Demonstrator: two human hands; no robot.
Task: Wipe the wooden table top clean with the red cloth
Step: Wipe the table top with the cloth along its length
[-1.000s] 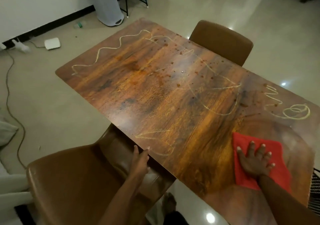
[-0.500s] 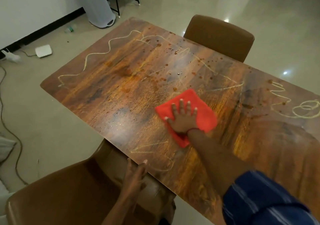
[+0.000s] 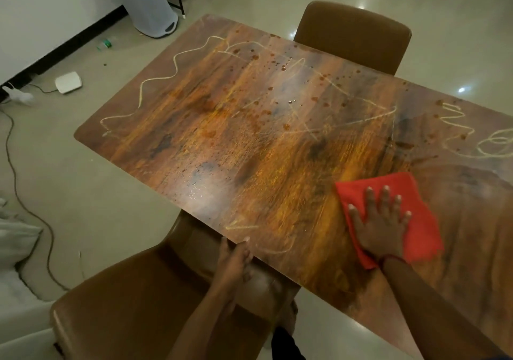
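The wooden table top [image 3: 222, 126] fills the middle of the view, marked with pale squiggly lines, reddish-brown spots and small wet drops. A red cloth [image 3: 416, 201] lies flat on its near right part. My right hand [image 3: 380, 220] presses down on the cloth with fingers spread. My left hand [image 3: 234, 259] rests on the table's near edge, thumb on top. Pale lines remain near that hand and at the far right edge.
A brown chair [image 3: 125, 304] stands under the near edge, another brown chair [image 3: 352, 34] at the far side. On the floor lie a cable [image 3: 16, 182], a white box [image 3: 68, 82] and a small bottle [image 3: 104, 44]. A white bin [image 3: 150, 4] stands by the wall.
My right hand slid the red cloth from the near right to the table's middle, then back to the near right. The left hand stayed on the edge.
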